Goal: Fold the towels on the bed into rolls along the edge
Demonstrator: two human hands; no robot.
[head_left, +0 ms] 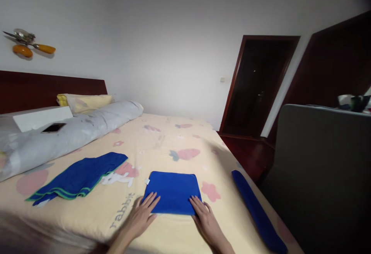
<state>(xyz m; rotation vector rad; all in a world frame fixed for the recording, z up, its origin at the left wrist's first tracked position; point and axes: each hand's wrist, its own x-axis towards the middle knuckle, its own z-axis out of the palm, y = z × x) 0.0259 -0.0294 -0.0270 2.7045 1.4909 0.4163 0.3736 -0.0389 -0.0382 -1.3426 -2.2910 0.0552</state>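
A blue cloth (174, 192), folded into a neat rectangle with a small white tag at its left edge, lies flat on the bed right in front of me. Over its left side rests my left hand (144, 211), fingers stretched out and flat. My right hand (204, 217) lies on the near right corner in the same way, open. To the left, a blue garment with green trim (84, 176) is spread loosely on the sheet. A long, narrow dark blue folded piece (257, 211) lies along the bed's right edge.
The bed sheet (162, 142) has strawberry and rabbit prints. A grey rolled quilt (95, 120) with a phone (54, 127) on it, a white box (43, 118) and a yellow pillow (89, 103) are by the headboard. A dark panel (321, 169) stands right; a door (249, 87) is beyond.
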